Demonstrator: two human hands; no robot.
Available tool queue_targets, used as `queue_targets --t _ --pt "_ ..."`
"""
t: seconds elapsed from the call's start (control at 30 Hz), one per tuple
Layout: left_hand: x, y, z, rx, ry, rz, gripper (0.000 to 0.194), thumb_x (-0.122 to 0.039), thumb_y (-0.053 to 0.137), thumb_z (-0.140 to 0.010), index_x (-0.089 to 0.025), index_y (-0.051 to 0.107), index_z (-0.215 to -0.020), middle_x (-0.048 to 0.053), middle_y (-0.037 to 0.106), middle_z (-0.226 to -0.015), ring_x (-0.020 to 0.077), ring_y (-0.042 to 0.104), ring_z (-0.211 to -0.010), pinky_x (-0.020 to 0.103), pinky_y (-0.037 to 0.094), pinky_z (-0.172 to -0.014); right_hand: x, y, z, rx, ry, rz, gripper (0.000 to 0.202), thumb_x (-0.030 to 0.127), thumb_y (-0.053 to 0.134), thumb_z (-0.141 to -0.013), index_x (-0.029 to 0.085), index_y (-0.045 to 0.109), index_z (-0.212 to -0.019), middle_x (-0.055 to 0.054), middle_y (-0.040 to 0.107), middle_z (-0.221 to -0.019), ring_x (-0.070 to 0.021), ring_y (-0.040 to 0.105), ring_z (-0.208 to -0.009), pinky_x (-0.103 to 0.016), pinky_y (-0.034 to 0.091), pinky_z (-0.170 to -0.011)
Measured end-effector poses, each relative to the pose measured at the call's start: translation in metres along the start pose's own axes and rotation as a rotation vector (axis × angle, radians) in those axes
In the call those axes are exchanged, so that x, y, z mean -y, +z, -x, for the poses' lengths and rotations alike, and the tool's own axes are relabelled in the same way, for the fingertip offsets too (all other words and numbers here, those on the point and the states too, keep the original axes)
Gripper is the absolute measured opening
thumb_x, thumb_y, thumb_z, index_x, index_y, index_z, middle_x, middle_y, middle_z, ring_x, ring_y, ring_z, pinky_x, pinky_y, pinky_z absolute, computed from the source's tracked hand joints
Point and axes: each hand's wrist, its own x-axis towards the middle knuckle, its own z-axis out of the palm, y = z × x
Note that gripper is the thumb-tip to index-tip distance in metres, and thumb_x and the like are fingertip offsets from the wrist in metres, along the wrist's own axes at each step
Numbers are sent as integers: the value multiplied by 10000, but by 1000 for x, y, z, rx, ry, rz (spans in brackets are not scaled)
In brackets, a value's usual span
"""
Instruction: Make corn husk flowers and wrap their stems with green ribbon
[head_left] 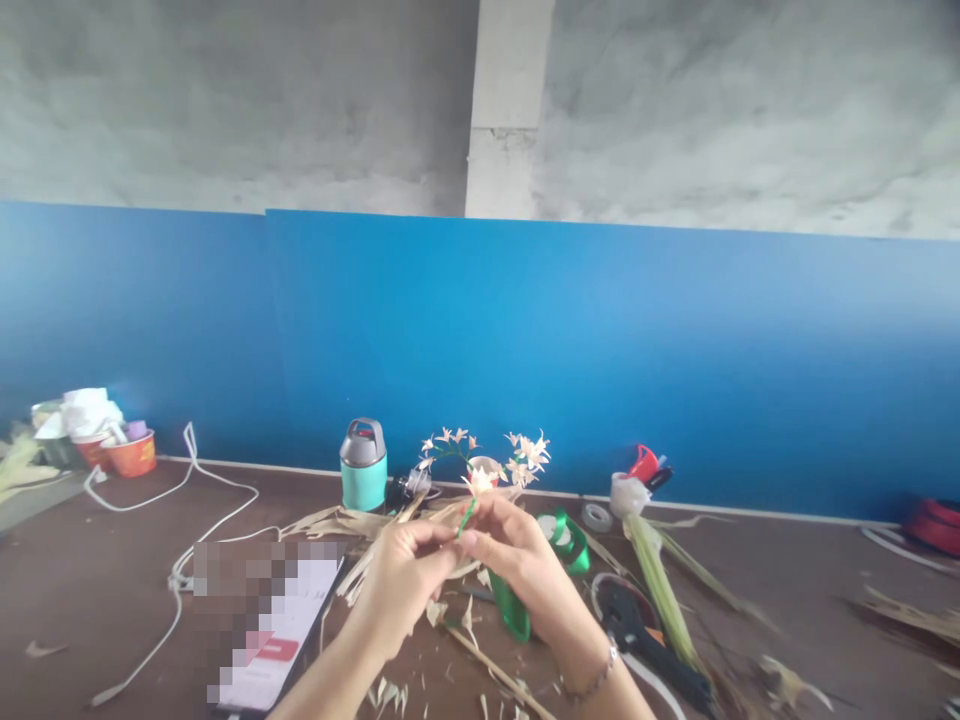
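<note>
The pale flower [481, 481] on its green stem [466, 516] is held over the tabletop [431, 680], to the right of the teal jar [364, 475] and nearer the wearer than it. The left hand [405, 570] has thumb and forefinger pinching the stem's lower end, and the right hand's [525, 545] grip is likewise pinched on it from the other side. The piece should weigh next to nothing: the petals look papery, likely to crease or tear, while the stem is probably thin and springy, perhaps a little slick where wrapped. The stem is the place to take hold, low down, clear of the petals. The fingers cover the stem's end and their own contact points. To the jar's right, behind the hands, a spray of small blossoms [529, 455] overlaps a cup [486, 464]; whether any of it joins the held flower is hard to tell. Below the jar, the phone [300, 620] is partly pixelated, and both forearms run out of frame.
</note>
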Motion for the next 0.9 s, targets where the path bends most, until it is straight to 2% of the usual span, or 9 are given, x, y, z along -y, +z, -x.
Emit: queue_targets --t 0.1,0.23,0.5,0.6,0.67,0.73,0.8,0.9 --pt "-2 -3 -1 -12 -43 108 210 -349 628 -723 -162 671 -637 -80 370 -388 67 272 -376 218 172 -414 2 -5 0 -66 35 96 159 253 749 -657 163 651 -744 14 631 -656 -103 554 -586 -207 426 -560" --pt "-3 -4 0 33 -18 236 229 -380 653 -734 -177 676 -632 -91 311 -377 67 222 -390 243 142 -436 4 -8 1 -119 98 193 110 213 716 -646 147 629 -641 42 561 -523 -76 460 -461 -196 353 -454" --pt "2 0 0 50 53 306 218 -341 661 -768 -178 691 -625 -99 282 -351 50 200 -377 252 152 -447 2 -16 1 98 244 -1 212 275 763 -618 146 594 -605 26 574 -515 -63 433 -430 -200 301 -441" --pt "-1 -3 -1 92 -57 415 216 -343 717 -710 -175 670 -583 -102 297 -334 36 181 -356 232 106 -419 0 -21 1 164 238 -89 198 293 764 -659 147 631 -668 7 616 -614 -81 493 -522 -213 376 -531" --pt "-5 -5 -1 117 -150 511 224 -343 766 -651 -175 651 -557 -104 317 -333 27 174 -349 214 79 -400 1 -22 1 146 172 -103 186 319 730 -719 163 672 -802 -22 660 -781 -120 563 -691 -240 419 -664" --pt "-8 -6 -1 149 -229 581 249 -343 808 -591 -171 635 -542 -104 338 -343 21 183 -349 197 68 -384 3 -21 1 99 115 -88 221 345 687 -770 186 678 -923 -31 666 -876 -145 571 -800 -257 412 -735" --pt "-9 -5 1 192 -294 608 277 -351 837 -540 -165 631 -543 -102 352 -358 18 207 -350 185 67 -371 5 -17 1 93 91 -82 207 355 671 -785 182 686 -898 -21 653 -810 -141 560 -762 -258 405 -717" --pt "-6 -1 2 233 -337 591 301 -368 847 -509 -158 638 -562 -97 371 -380 18 243 -353 173 88 -360 6 -12 2 101 64 -103 191 334 707 -748 153 668 -700 -8 618 -707 -125 532 -675 -249 398 -666"
